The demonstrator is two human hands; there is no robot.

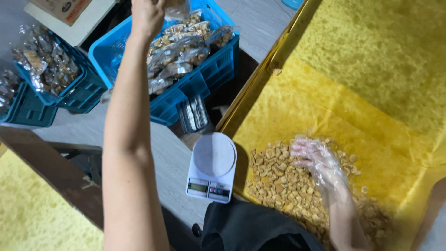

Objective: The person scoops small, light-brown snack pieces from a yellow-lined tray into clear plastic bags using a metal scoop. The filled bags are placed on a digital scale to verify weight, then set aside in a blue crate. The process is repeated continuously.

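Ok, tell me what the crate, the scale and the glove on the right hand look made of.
Blue crate: moulded plastic, by its slotted lattice walls. Scale: white glossy plastic body with a round platform. Right hand glove: thin clear plastic film, wrinkled and see-through.

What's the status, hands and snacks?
Left hand over blue crate, gripping a bag. Gloved right hand on loose snack pieces. Scale empty.

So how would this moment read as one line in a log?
left hand: holding clear bag over blue crate | right hand: gloved, on snack pile | scale: bare
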